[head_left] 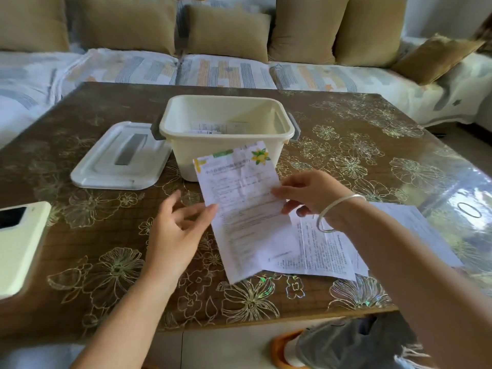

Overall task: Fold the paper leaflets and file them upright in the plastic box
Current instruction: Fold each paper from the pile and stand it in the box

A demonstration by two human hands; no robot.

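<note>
A creased printed leaflet (239, 198) with a yellow flower in its top corner is held unfolded above the table, just in front of the cream plastic box (226, 149). My right hand (306, 193) pinches its right edge. My left hand (181, 225) reaches its left edge with relaxed fingers; the thumb tip touches the paper. Inside the box, some folded papers (218, 128) show near the bottom. More loose leaflets (327, 249) lie flat on the table under my right wrist.
The box's white lid (119, 158) lies to the left of the box. A white phone (18, 243) sits at the table's left edge. A sofa with tan cushions (229, 30) runs behind the table (372, 155). A grey cloth (354, 342) lies below the near edge.
</note>
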